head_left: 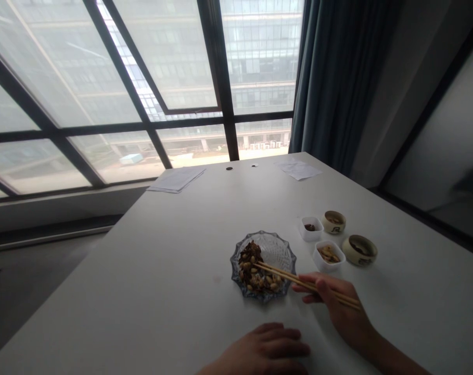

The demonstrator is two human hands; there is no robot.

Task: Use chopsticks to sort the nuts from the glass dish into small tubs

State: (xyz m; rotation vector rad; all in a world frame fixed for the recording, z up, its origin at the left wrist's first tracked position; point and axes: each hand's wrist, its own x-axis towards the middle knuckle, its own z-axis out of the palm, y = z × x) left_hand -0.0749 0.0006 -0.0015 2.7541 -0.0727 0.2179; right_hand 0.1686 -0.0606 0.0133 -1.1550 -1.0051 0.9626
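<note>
Held in my right hand (337,302) is a pair of wooden chopsticks (285,275). Their tips reach into a scalloped glass dish (277,250), among a heap of mixed dried pieces (255,268), some pale like nuts and some dark brown. Whether the tips pinch a piece is too small to tell. My left hand (265,349) rests palm down on the table in front of the dish, its fingers stretched out and holding nothing. Right of the dish stand two small white square cups, one with yellowish pieces (329,254) and one with dark pieces (309,227).
Beside the white cups are two small round ceramic pots, a nearer one (360,251) and a farther one (333,223). Paper sheets lie on the white table (174,250) at far left (177,179) and far right (298,169). Windows and a blue curtain (333,78) stand behind.
</note>
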